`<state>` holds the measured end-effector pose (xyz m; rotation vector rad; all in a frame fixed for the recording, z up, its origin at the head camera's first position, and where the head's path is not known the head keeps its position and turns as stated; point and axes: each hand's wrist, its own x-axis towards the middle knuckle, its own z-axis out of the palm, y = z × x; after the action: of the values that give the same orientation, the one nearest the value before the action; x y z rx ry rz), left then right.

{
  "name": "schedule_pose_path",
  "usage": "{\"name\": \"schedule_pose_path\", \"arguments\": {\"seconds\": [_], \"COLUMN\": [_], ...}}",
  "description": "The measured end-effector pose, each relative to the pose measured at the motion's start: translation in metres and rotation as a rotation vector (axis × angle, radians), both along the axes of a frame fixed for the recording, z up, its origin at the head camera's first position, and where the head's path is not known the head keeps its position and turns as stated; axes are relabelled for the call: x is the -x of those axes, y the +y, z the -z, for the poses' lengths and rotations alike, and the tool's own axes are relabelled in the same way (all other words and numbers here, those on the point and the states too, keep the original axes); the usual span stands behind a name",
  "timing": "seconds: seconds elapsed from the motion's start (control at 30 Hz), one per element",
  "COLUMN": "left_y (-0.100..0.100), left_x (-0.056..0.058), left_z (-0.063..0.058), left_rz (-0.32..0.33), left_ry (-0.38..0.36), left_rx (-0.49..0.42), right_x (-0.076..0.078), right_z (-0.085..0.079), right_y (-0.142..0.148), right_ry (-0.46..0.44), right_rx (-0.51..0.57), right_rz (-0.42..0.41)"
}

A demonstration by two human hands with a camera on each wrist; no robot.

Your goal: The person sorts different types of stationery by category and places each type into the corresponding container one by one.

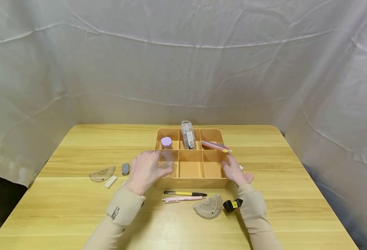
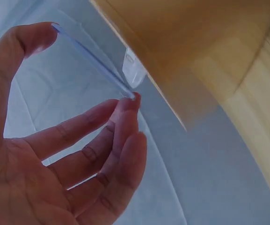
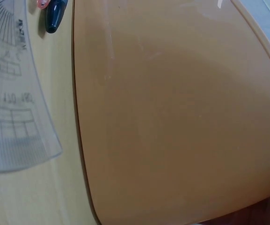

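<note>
One clear ruler (image 2: 95,61), pinched by the left hand (image 1: 146,170) at the front left of the orange box (image 1: 189,183), seems ready to lower and let go; I can't tell whether the right hand (image 1: 234,171) grips.

The person's left forearm (image 1: 103,234) and right forearm (image 1: 260,229) reach forward in pale sleeves (image 1: 125,206), slanting inward toward each other. The left hand (image 1: 146,171) is bent in a wide pinch, thumb (image 2: 32,37) set apart from and facing the curved fingers (image 2: 131,161). The right hand (image 1: 235,171) points forward, too small and partly hidden to read its grip.
</note>
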<state>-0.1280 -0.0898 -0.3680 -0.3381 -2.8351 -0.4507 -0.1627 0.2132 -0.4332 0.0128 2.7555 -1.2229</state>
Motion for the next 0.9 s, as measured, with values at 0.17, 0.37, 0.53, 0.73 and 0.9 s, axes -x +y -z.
{"name": "schedule_pose_path", "arguments": {"seconds": [0.17,0.37,0.53,0.73,0.9], "left_y": [0.007,0.009,0.010,0.010,-0.013], "left_x": [0.010,0.015,0.014,0.014,0.012], "left_z": [0.004,0.010,0.013,0.014,0.013], "left_rz": [-0.012,-0.034,-0.038,-0.037,-0.036], "left_ry": [0.001,-0.040,-0.061,-0.063,-0.032], "left_rx": [0.023,0.046,0.072,0.058,-0.052], "right_x": [0.001,0.003,0.003,0.004,0.004], "right_z": [0.000,0.000,-0.001,-0.001,0.002], "right_y": [-0.001,-0.002,-0.002,-0.001,-0.003], "right_ry": [0.002,0.010,0.029,0.032,0.015], "right_rx": [0.006,0.005,0.016,0.011,0.009], "right_rz": [-0.003,-0.014,-0.008,-0.002,-0.002]}}
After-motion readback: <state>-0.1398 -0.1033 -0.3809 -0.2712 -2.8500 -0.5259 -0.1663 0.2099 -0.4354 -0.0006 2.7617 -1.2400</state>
